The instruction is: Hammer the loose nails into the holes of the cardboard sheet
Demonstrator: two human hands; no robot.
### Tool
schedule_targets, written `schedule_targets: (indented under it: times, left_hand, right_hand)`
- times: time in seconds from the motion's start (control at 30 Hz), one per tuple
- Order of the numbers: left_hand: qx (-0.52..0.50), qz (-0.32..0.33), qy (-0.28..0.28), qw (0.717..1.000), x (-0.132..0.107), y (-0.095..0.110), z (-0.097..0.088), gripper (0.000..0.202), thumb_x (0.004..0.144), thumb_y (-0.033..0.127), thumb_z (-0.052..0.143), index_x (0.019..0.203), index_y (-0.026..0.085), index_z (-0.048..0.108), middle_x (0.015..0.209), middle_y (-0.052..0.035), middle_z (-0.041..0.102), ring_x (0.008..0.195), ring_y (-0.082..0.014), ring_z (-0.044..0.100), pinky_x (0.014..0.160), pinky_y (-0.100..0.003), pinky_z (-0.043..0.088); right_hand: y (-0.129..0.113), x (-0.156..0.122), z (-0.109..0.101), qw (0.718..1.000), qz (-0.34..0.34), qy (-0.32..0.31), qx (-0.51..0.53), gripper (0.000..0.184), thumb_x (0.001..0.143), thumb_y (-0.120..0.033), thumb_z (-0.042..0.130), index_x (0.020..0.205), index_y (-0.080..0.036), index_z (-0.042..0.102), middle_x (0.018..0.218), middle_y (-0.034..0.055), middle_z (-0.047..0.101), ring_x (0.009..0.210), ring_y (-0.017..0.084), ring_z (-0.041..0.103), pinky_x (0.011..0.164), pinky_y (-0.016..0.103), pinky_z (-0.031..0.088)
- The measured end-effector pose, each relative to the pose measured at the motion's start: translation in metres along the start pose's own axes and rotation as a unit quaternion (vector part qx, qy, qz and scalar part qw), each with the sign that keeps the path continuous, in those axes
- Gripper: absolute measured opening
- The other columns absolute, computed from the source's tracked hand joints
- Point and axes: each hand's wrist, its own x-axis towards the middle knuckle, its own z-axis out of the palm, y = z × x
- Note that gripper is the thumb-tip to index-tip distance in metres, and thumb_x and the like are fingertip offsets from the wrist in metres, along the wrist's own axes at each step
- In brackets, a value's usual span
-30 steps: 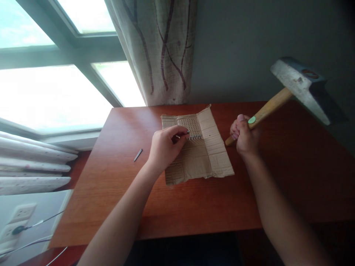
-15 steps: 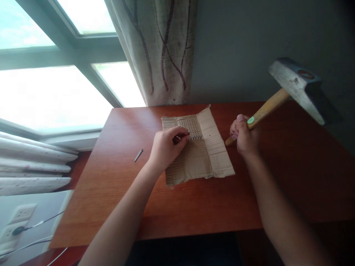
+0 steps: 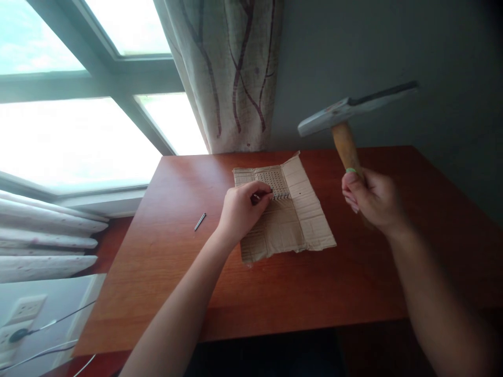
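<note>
My left hand (image 3: 245,207) pinches a small nail (image 3: 271,191) between thumb and fingertips; only its tip end shows. The hand rests over a creased sheet of cardboard (image 3: 285,225). A grid of small dark holes (image 3: 271,179) covers the cardboard's far part, and a short row of several nails (image 3: 281,197) stands just right of my fingertips. My right hand (image 3: 371,199) is wrapped around the wooden handle of a hammer (image 3: 346,144). The hammer is raised above the table, right of the cardboard, its metal head up and slightly blurred.
A dark metal nail-like piece (image 3: 200,221) lies on the reddish wooden table (image 3: 165,277), left of the cardboard. Behind the table hang a patterned curtain (image 3: 239,78) and a grey wall. Windows are at the left, and a wall socket (image 3: 27,309) with cables is low at left.
My right hand has shifted right and turned the hammer, so its head has swung left and now stands more upright above the hand. The left hand keeps its pinch at the cardboard.
</note>
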Motion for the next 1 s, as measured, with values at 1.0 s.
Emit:
schedule_targets:
  times: [1.0]
  left_hand:
    - [0.011, -0.013, -0.021, 1.000, 0.002, -0.002, 0.002, 0.007, 0.083, 0.016, 0.072, 0.083, 0.021, 0.076, 0.079, 0.0004, 0.079, 0.068, -0.0155, 0.069, 0.065, -0.026, 0.050]
  right_hand:
    - [-0.058, 0.010, -0.022, 0.907, -0.060, -0.238, -0.343, 0.064, 0.094, -0.078, 0.040, 0.061, -0.023, 0.048, 0.049, -0.0024, 0.044, 0.042, 0.011, 0.042, 0.046, 0.031, 0.026]
